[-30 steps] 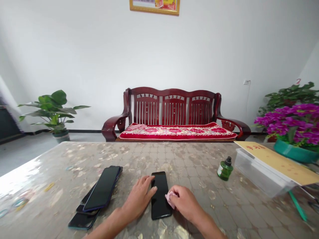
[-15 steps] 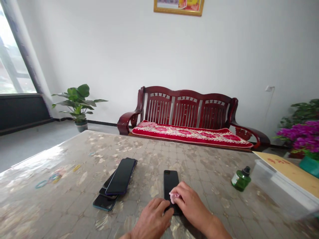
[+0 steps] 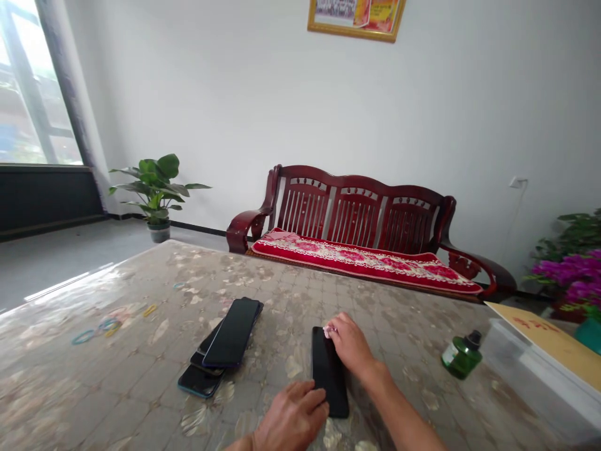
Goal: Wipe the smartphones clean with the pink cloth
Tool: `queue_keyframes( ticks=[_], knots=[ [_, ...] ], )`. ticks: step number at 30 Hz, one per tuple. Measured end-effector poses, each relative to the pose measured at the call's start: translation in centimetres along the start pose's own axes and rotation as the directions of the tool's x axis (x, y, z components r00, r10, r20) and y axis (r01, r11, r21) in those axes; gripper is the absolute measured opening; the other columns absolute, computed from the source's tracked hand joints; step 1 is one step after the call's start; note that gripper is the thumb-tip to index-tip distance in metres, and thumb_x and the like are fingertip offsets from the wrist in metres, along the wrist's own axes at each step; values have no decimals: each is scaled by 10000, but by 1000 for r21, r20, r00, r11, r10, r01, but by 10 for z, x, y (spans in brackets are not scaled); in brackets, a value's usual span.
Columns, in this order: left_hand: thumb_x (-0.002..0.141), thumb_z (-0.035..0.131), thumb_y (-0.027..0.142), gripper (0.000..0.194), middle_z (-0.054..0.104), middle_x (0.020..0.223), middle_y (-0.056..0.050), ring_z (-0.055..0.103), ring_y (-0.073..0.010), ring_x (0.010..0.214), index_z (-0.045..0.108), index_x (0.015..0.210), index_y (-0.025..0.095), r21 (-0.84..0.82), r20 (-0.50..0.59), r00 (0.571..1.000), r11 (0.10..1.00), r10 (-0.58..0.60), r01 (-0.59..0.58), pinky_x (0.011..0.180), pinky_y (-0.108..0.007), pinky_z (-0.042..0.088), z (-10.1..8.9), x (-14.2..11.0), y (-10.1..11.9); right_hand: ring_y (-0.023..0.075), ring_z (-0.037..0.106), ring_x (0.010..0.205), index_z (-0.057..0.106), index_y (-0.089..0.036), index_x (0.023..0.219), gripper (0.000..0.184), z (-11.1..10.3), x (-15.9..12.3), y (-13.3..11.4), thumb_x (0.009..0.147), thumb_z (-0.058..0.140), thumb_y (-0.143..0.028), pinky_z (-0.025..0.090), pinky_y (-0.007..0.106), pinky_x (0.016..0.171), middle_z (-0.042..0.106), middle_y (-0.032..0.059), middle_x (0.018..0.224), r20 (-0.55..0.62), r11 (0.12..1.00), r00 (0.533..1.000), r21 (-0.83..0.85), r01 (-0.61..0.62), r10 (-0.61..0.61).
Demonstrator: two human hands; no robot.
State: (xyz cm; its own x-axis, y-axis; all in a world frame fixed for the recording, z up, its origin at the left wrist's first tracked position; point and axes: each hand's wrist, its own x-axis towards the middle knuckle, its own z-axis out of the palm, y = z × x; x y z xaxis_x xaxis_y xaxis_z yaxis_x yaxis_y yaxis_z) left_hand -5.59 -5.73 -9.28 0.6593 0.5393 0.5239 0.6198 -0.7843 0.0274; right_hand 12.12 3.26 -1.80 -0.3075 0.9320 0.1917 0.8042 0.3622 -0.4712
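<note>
A black smartphone [image 3: 332, 382] lies face up on the patterned tabletop in front of me. My left hand [image 3: 297, 413] holds the phone's lower left edge with bent fingers, pinning it against the table. Closed around a small crumpled pink cloth [image 3: 330, 330], my right hand [image 3: 348, 344] presses it on the phone's upper end. Most of the cloth is hidden inside the fingers. To the left, several more phones [image 3: 233, 333] are piled in an uneven, fanned stack, the top one dark-screened.
On the right stand a green bottle [image 3: 461, 356] with a black cap and a clear plastic box [image 3: 521, 363] under a yellowish sheet [image 3: 544, 335]. Coloured rubber bands [image 3: 84, 337] lie at the left. A wooden bench [image 3: 357, 213] stands beyond the table.
My right hand has slid the pink cloth from the phone's lower middle up to its top end. My left hand stays at the lower edge. The view has shifted slightly.
</note>
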Motion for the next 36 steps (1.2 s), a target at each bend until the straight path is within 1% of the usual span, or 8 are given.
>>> queue_keyframes(
  ticks=[3, 5, 10, 15, 19, 22, 29, 36],
  knots=[
    [944, 526, 222, 142, 702, 944, -35, 649, -187, 925, 659, 991, 236, -35, 8, 1000, 999, 0, 1, 848, -270, 514, 0, 2, -3, 153, 598, 865, 636, -176, 909, 131, 2, -12, -1, 962, 526, -225, 486, 306, 816, 633, 41, 986, 5, 1000, 1000, -11, 8, -8],
    [954, 503, 216, 152, 694, 905, -31, 645, -178, 891, 655, 943, 227, -64, 13, 1000, 998, 2, -1, 836, -261, 517, 0, 4, -5, 143, 591, 841, 626, -195, 802, 206, 1, -29, -1, 923, 478, -118, 443, 254, 774, 622, 27, 905, 32, 999, 999, 7, 35, -36],
    [945, 495, 184, 150, 682, 871, -28, 643, -177, 889, 628, 885, 214, -104, 33, 999, 995, 11, -7, 839, -254, 520, -2, 6, -7, 148, 596, 884, 638, -211, 831, 220, -1, -58, -2, 841, 479, -58, 401, 229, 761, 614, 20, 918, 102, 995, 991, 46, 84, -88],
    [898, 547, 158, 93, 699, 925, -37, 653, -190, 910, 623, 924, 205, -90, 86, 996, 996, -12, 19, 864, -277, 518, -11, 10, -6, 154, 580, 822, 620, -204, 789, 211, 4, -25, -2, 887, 468, -96, 396, 243, 734, 617, 27, 879, 26, 997, 999, -59, 44, -42],
    [885, 587, 177, 40, 690, 905, -29, 656, -185, 862, 610, 910, 198, -86, 120, 993, 996, -2, 12, 828, -277, 526, -13, 13, -8, 149, 547, 748, 602, -203, 745, 212, 7, 6, -7, 848, 502, -47, 393, 251, 735, 623, 28, 850, -20, 985, 1000, -172, -12, 8],
    [888, 593, 180, 17, 680, 887, -28, 652, -187, 858, 603, 889, 194, -64, 82, 997, 998, 4, 1, 838, -291, 521, -9, 12, -9, 156, 552, 776, 605, -200, 756, 210, 10, 6, -10, 859, 497, -52, 387, 256, 742, 624, 39, 868, -30, 984, 1000, -179, -13, 7],
    [919, 559, 182, 80, 648, 829, -37, 626, -174, 794, 597, 849, 187, -8, 16, 999, 999, 45, -45, 791, -287, 505, 1, 11, -11, 148, 586, 827, 628, -212, 800, 190, 14, -27, -13, 834, 504, -72, 362, 249, 709, 615, 16, 894, 66, 993, 995, -88, 85, -79],
    [913, 561, 169, 70, 650, 838, -30, 622, -169, 799, 591, 854, 190, 11, 27, 998, 998, 58, -59, 796, -285, 500, -2, 11, -11, 178, 566, 868, 649, -199, 826, 205, 15, 13, -13, 906, 484, -105, 383, 275, 801, 644, 52, 912, -14, 975, 999, -219, 39, -43]
  ],
)
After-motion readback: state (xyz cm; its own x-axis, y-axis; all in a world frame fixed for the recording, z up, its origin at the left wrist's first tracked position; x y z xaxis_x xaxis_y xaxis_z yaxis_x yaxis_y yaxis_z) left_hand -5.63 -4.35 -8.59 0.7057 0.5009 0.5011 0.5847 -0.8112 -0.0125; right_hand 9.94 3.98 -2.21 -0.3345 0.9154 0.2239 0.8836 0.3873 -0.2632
